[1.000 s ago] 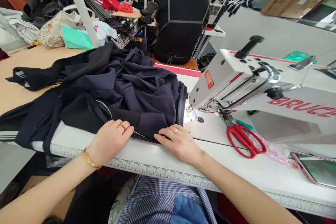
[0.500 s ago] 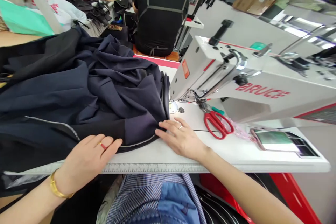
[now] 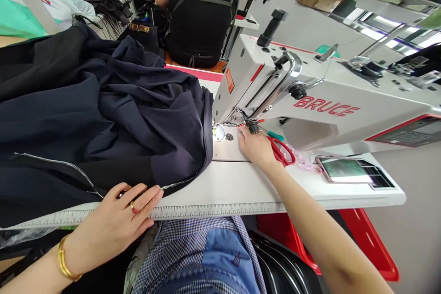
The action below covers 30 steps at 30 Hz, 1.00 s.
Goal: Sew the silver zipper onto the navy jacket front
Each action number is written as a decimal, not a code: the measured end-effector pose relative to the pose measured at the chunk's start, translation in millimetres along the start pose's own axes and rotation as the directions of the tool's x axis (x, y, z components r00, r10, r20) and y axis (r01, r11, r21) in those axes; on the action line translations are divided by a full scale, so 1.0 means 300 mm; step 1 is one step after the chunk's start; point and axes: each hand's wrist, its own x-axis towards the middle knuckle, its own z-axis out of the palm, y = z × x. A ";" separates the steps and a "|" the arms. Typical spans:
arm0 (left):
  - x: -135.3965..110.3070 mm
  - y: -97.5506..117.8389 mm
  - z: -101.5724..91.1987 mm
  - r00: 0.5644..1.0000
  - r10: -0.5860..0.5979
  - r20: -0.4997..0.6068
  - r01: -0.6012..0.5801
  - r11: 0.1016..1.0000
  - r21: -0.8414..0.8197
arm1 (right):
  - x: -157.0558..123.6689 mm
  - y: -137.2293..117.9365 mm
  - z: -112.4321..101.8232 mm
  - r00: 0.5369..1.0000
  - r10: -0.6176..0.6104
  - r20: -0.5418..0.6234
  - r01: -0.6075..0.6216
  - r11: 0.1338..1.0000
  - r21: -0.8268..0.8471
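Note:
A dark navy garment [image 3: 138, 119] lies bunched over the left half of the sewing table, its right edge beside the needle area of the sewing machine [image 3: 320, 101]. My left hand [image 3: 120, 216] rests on the garment's front edge, fingers stretched out over a metal zipper [image 3: 177, 184]. A small dark piece shows between those fingers. My right hand [image 3: 258, 149] reaches under the machine's head, beside red-handled scissors [image 3: 283, 150]. Its fingertips are partly hidden there, so whether it grips anything cannot be made out.
A phone [image 3: 346, 170] lies on the table at the right. A ruler strip [image 3: 217, 210] runs along the front edge. Behind the scissors is a green-handled tool [image 3: 275, 135]. Below the table stands a red bin [image 3: 372, 239]. A person in black [image 3: 200, 14] sits ahead, back turned.
My right hand has left the garment's edge and moved right and away from me, beside the scissors. My left hand stays on the zipper edge. The view has shifted slightly.

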 end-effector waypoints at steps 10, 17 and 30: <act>-0.008 -0.033 -0.044 0.996 0.052 0.066 -0.049 0.997 -0.055 | 0.026 -0.020 -0.018 0.994 0.062 0.086 -0.068 0.995 0.074; 0.046 -0.021 -0.047 0.991 0.055 0.120 -0.051 0.998 -0.039 | 0.093 0.014 -0.054 0.947 0.091 0.309 -0.159 0.967 0.200; 0.068 -0.047 -0.078 0.962 -0.007 0.273 0.032 0.996 -0.086 | 0.156 0.081 -0.041 0.857 0.164 0.489 -0.365 0.863 0.349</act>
